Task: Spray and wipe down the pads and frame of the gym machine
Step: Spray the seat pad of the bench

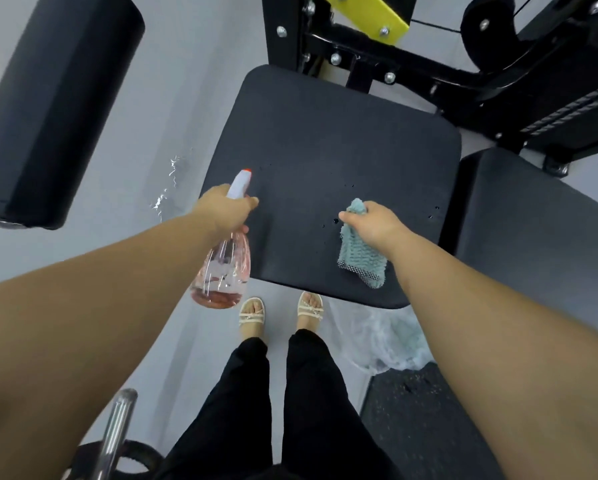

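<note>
Seat pad (325, 161) is lying flat below the person, dotted with droplets. Left hand (223, 211) is gripping a clear pink spray bottle (224, 268), a little liquid pooling in its base. Right hand (373, 225) is clenching a teal cloth (361, 259) over the pad. Black frame (394, 64) is running out of view above.

Pink bottle (222, 271), teal cloth (359, 258), black seat pad (325, 140)
</note>
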`<state>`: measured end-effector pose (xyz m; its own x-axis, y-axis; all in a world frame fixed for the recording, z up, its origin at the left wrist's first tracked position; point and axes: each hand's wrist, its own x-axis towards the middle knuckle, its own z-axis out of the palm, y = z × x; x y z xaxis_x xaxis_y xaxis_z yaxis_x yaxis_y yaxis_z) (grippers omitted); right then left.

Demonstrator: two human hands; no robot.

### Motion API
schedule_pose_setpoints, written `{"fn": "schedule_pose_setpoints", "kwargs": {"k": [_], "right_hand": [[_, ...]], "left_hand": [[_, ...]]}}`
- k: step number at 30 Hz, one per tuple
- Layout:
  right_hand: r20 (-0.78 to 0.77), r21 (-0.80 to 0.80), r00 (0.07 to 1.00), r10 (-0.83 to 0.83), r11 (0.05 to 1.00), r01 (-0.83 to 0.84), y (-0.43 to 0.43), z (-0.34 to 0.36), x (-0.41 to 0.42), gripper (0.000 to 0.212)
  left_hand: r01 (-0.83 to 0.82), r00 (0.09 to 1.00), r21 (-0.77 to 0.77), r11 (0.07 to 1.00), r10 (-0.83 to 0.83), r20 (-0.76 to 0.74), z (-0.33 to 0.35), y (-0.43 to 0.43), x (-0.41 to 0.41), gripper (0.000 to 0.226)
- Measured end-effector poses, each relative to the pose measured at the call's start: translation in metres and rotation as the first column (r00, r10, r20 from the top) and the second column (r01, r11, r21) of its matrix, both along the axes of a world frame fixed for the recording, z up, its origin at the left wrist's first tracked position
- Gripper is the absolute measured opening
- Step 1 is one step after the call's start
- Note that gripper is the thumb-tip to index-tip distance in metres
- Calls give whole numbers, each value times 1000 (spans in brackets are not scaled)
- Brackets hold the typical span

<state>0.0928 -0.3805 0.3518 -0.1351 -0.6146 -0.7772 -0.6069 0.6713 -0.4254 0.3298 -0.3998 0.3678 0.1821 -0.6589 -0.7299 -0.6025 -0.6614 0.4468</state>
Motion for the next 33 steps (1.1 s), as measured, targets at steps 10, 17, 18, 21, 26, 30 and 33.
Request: {"fn": "schedule_pose_setpoints", "kwargs": {"k": [10,17,18,21,26,30,33], "right_hand": [[-398,-314,917,-24,943,-111,-11,-5,8,32],[-457,-140,869,191,949,-283,-4,-4,-2,77],[-442,-115,871,217,949,-295,-2,-5,-5,77],[-401,-162,895,195,947,-278,2,-6,-15,57],[-383,-289,924,26,946,-146,23,3,-47,40],[-335,-401,906,-259,909,112,37,15,-69,31],[-302,-399,882,-362,888,228,43,15,-82,27]], "left_hand": [[184,976,-89,979,-193,-100,-2,-58,-19,29],[317,936,-104,943,-328,-126,13,-72,-62,36],[370,916,-103,923,-381,-124,15,-72,-69,35],[550,827,-73,832,-555,-92,17,-68,-85,30],[688,723,-62,723,-690,-40,19,-51,-113,25],[827,558,-86,555,-830,7,26,-33,-133,25],[895,443,-45,444,-896,-37,27,-19,-137,20]]}}
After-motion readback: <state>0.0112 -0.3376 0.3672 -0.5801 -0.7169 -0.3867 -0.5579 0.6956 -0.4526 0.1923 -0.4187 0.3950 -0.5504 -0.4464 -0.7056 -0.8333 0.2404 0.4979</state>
